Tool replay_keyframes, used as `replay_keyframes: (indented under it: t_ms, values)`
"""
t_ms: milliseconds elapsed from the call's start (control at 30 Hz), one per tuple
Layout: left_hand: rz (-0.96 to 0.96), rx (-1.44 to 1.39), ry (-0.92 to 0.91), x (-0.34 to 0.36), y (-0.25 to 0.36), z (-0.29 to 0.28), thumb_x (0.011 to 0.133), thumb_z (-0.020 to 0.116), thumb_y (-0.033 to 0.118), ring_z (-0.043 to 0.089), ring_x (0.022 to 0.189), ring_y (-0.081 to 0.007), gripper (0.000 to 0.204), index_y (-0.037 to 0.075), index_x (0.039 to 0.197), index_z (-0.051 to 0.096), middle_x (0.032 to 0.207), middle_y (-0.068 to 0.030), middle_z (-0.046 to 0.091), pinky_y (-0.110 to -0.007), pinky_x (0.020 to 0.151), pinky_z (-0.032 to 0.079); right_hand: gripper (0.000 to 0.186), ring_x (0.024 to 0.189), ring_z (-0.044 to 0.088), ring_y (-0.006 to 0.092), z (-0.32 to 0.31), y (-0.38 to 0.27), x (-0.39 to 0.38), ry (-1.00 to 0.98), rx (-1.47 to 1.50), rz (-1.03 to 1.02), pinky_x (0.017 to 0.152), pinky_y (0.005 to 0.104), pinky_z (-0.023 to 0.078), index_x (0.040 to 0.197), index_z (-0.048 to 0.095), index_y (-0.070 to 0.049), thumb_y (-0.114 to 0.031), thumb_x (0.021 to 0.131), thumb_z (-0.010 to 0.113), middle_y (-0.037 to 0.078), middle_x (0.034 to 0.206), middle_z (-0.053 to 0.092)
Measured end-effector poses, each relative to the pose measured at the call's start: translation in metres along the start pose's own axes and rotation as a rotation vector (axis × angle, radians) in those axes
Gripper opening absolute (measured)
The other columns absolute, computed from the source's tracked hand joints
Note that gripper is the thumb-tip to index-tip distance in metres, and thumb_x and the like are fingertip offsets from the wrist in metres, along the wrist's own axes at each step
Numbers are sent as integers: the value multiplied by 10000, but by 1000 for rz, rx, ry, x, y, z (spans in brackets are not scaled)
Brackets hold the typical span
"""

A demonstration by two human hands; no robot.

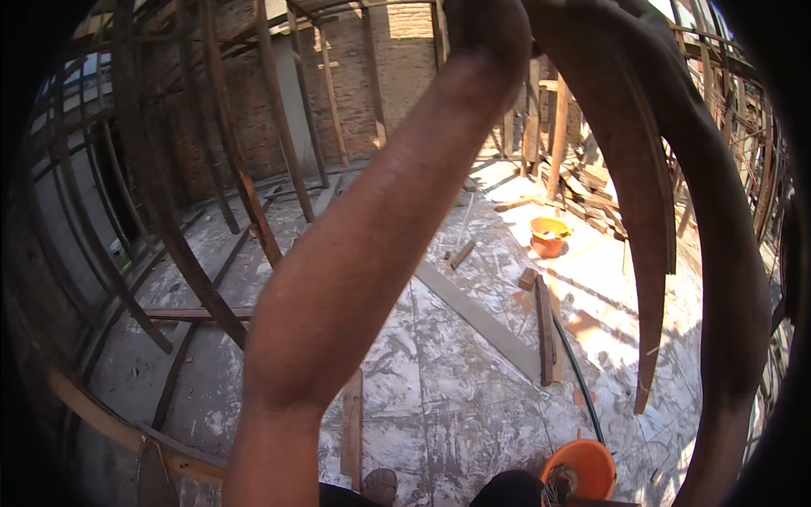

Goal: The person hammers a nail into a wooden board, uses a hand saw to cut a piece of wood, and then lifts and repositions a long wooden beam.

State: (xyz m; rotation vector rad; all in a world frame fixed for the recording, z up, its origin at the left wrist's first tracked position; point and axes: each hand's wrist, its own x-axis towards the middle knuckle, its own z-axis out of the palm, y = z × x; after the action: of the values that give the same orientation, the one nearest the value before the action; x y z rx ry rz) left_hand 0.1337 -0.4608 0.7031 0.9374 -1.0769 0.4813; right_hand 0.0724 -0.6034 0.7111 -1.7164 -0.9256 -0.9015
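Note:
Both my arms are raised high in front of me. My left hand (490, 29) is at the top edge, bent at the wrist, beside the upper end of a long dark wooden board (621, 169). Its fingers are hidden. The board hangs down at a tilt between my arms, its narrow lower end above the floor. My right forearm (728, 228) arches up along the board's right side. At the top edge my right hand (629, 10) is dark and mostly cut off, close to the board, so its grip does not show.
Upright timber props (241, 160) line the left side. On the floor lie a grey plank (481, 321), a short timber (544, 329) and a dark hose (581, 380). An orange bucket (596, 465) stands by my feet, with an orange basin (549, 241) farther off, near a wood pile (591, 194).

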Motion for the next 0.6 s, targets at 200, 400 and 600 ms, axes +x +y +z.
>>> replay_keyframes:
  t_ms: [200,400,600]
  values:
    - [-22,24,-94,-49,-22,-16,962,527,733,545,1312,-236,949,36,1566,306,1420,-142,510,-391,1072,480,917,1169,652,272,6,21,-51,56,-23,-59,1038,387,501,1487,530,-45,-306,656,815,172,1275,642]
    - [-25,67,27,-27,27,-37,867,427,904,496,1335,-254,1020,179,1574,306,1457,-89,498,-512,1086,414,993,1297,567,280,-38,59,-118,153,-104,-79,1076,415,485,1506,486,-4,-264,602,805,133,1343,549]
    - [-20,195,-89,34,81,-17,827,609,834,589,1229,-297,1053,22,1465,401,1293,-195,553,-555,981,524,993,1401,485,336,-90,67,-149,190,-483,-143,1175,463,392,1553,448,-47,-250,627,744,207,1480,531]
